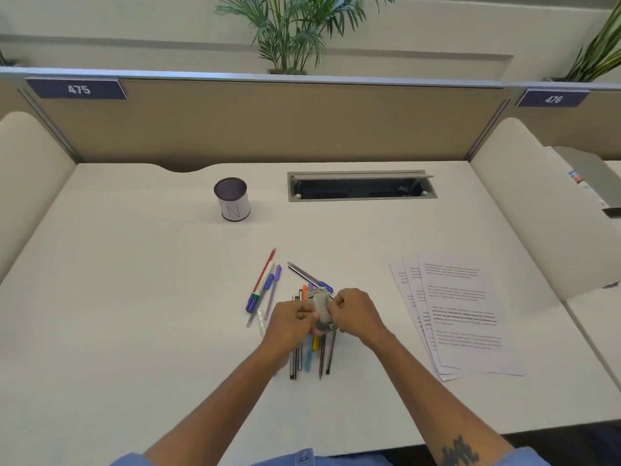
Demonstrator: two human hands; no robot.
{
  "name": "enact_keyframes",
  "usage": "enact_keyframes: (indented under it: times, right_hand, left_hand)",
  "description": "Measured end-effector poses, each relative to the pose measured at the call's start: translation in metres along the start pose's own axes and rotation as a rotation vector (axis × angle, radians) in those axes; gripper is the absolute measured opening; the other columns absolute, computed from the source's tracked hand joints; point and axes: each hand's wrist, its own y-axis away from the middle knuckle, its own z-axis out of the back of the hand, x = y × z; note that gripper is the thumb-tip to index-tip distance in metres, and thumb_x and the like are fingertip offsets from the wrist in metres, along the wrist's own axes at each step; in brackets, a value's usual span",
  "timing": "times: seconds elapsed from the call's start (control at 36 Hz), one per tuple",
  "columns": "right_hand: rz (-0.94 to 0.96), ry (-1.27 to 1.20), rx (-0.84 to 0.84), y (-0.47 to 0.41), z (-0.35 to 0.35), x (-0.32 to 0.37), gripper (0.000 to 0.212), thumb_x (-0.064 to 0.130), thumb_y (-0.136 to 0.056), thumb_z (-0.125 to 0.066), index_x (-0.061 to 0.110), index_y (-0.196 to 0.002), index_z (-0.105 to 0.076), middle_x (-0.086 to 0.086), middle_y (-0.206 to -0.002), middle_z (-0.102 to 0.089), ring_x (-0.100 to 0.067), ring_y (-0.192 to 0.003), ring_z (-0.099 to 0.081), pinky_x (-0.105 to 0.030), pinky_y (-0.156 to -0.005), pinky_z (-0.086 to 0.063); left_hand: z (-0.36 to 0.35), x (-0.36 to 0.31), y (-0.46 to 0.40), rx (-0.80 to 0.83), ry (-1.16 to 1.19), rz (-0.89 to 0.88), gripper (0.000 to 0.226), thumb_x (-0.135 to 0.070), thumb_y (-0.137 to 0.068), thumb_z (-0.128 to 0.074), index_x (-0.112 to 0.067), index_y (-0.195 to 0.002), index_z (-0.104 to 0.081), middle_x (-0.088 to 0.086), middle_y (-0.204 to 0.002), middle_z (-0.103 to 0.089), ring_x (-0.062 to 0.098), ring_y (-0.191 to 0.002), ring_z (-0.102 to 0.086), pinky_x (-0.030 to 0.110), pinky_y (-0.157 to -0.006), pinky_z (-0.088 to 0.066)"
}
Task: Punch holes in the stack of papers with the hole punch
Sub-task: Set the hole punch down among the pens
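Observation:
A small grey hole punch [321, 307] is held above the desk's middle, gripped from both sides. My left hand [290, 322] closes on its left side and my right hand [353, 314] on its right side. The punch's lower part is hidden by my fingers. The stack of printed papers [463, 317] lies fanned on the desk to the right, apart from both hands.
Several pens and pencils [268, 284] lie scattered under and left of my hands. A mesh pen cup [232, 199] marked N stands at the back. An open cable slot [361, 185] is behind, desk dividers [524, 203] on each side.

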Motion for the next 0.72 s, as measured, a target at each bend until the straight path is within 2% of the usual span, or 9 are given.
enact_keyframes:
  times: [0.11,0.25,0.39,0.47,0.58,0.72]
  right_hand:
    - [-0.013,0.138,0.013,0.002,0.023,-0.027,0.024,0.017,-0.097,-0.055,0.0,-0.09,-0.071,-0.016,-0.089,-0.077,-0.036,-0.081,-0.076,-0.048,-0.072,-0.063]
    - [-0.047,0.267,0.046,0.003,0.038,-0.05,0.017,0.019,-0.094,-0.056,0.01,-0.091,-0.07,-0.009,-0.096,-0.075,-0.031,-0.088,-0.072,-0.038,-0.069,-0.057]
    - [-0.106,0.298,0.066,0.004,0.051,-0.079,0.015,0.018,-0.093,-0.058,0.009,-0.09,-0.069,-0.01,-0.095,-0.076,-0.03,-0.086,-0.072,-0.034,-0.063,-0.049]
    - [-0.127,0.3,0.058,0.006,0.054,-0.094,0.012,0.017,-0.093,-0.058,0.013,-0.084,-0.064,-0.009,-0.094,-0.074,-0.028,-0.084,-0.071,-0.032,-0.059,-0.046]
    - [-0.153,0.277,0.04,0.007,0.055,-0.109,0.019,0.019,-0.096,-0.054,0.013,-0.08,-0.062,-0.008,-0.087,-0.071,-0.025,-0.073,-0.063,-0.036,-0.062,-0.05]
    - [-0.168,0.254,0.038,0.008,0.055,-0.118,0.022,0.021,-0.097,-0.053,0.013,-0.077,-0.061,-0.006,-0.081,-0.068,-0.024,-0.07,-0.061,-0.034,-0.059,-0.047]
  left_hand:
    - [-0.036,-0.008,0.004,0.069,-0.01,0.016,0.017,-0.007,-0.102,-0.066,-0.007,-0.114,-0.078,0.002,-0.077,-0.079,0.001,-0.059,-0.076,0.009,-0.053,-0.052]
    - [-0.067,-0.013,0.009,0.136,0.034,0.082,0.018,-0.01,-0.104,-0.063,-0.008,-0.115,-0.077,0.006,-0.093,-0.082,0.006,-0.07,-0.079,0.02,-0.062,-0.055]
    - [-0.101,-0.02,0.01,0.164,0.059,0.105,0.018,-0.007,-0.103,-0.062,-0.009,-0.112,-0.077,0.014,-0.106,-0.082,0.027,-0.092,-0.083,0.025,-0.066,-0.053]
    - [-0.114,-0.02,0.009,0.17,0.043,0.107,0.018,-0.007,-0.102,-0.063,-0.01,-0.112,-0.078,0.014,-0.108,-0.081,0.023,-0.088,-0.083,0.021,-0.062,-0.053]
    - [-0.127,-0.019,0.008,0.178,0.014,0.095,0.02,-0.007,-0.101,-0.064,-0.022,-0.095,-0.076,0.01,-0.102,-0.082,0.002,-0.065,-0.077,0.017,-0.058,-0.053]
    - [-0.136,-0.018,0.008,0.168,-0.004,0.099,0.023,-0.008,-0.101,-0.065,-0.026,-0.089,-0.074,0.007,-0.098,-0.082,0.004,-0.068,-0.076,0.019,-0.062,-0.054]
